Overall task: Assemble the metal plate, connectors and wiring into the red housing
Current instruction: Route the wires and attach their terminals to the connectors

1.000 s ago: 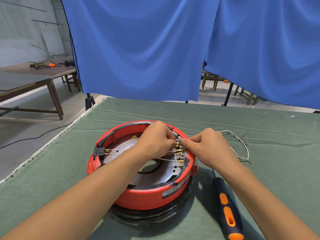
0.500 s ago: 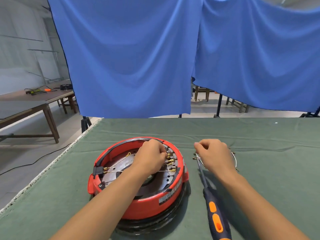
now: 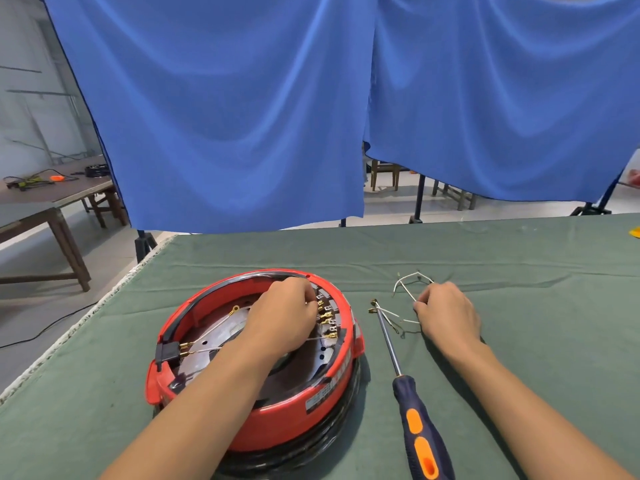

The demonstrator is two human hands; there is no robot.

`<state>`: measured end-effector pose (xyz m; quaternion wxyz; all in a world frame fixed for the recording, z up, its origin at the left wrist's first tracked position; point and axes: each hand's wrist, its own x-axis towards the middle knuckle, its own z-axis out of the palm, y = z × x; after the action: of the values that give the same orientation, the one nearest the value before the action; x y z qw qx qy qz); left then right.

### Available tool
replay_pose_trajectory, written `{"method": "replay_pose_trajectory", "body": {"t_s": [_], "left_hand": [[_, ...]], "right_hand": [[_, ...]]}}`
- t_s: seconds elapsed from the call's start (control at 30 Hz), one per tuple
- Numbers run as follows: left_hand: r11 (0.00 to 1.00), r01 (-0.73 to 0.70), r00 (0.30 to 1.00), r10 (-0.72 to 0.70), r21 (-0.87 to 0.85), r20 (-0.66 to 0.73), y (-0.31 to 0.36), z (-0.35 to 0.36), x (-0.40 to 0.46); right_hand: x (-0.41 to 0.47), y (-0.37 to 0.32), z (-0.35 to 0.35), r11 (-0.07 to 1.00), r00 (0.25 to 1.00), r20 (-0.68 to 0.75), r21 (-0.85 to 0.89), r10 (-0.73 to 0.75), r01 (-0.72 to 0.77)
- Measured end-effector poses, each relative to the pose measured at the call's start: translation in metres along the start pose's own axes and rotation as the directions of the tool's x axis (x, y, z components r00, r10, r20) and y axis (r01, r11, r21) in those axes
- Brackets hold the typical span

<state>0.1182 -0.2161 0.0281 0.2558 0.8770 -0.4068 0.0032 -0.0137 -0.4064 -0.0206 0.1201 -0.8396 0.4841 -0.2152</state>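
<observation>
Since a moment ago our right hand (image 3: 448, 315) has left the housing (image 3: 256, 358) and moved right onto the cloth (image 3: 519, 271), where its curled fingers pinch the loose wires (image 3: 407, 289) beside the screwdriver (image 3: 414, 407). Our left hand (image 3: 282, 317) stays inside the housing, fingers curled at the connectors (image 3: 325, 315) above the plate (image 3: 221, 336); we cannot tell whether it grips them.

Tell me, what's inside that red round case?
Inside the red housing lies a metal plate crossed by thin wires, with brass connectors along the right rim. The left hand and forearm cover the middle.
</observation>
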Motion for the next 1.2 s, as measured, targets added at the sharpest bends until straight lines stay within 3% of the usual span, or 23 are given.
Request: {"method": "replay_pose_trajectory", "body": {"t_s": [0.23,0.4,0.57,0.8,1.0,1.2], "left_hand": [[1.0,0.013,1.0,-0.013,-0.023,0.009,0.001,-0.001,-0.003],[0.998,0.056,0.998,-0.056,-0.004,-0.036,0.001,-0.004,-0.007],[0.995,0.103,0.987,-0.105,-0.016,-0.121,0.001,-0.009,-0.009],[0.964,0.026,0.954,-0.103,-0.264,-0.282,0.006,-0.016,-0.011],[0.794,-0.076,0.971,-0.078,-0.604,-0.224,0.009,-0.02,-0.014],[0.672,-0.064,0.979,-0.1,-0.737,-0.176,0.008,-0.021,-0.014]], "right_hand": [[-0.004,-0.001,0.001,0.998,0.998,-0.011,-0.016,-0.06,0.059],[-0.004,0.0,-0.008,0.965,0.986,-0.095,0.212,-0.134,0.152],[-0.01,-0.014,-0.01,0.847,0.978,-0.121,0.489,-0.171,0.209],[-0.023,-0.043,-0.032,0.512,0.924,0.081,0.848,-0.374,0.133],[-0.032,-0.053,-0.036,0.482,0.862,0.19,0.873,-0.47,0.071],[-0.034,-0.052,-0.033,0.518,0.846,0.222,0.853,-0.484,0.073]]}}
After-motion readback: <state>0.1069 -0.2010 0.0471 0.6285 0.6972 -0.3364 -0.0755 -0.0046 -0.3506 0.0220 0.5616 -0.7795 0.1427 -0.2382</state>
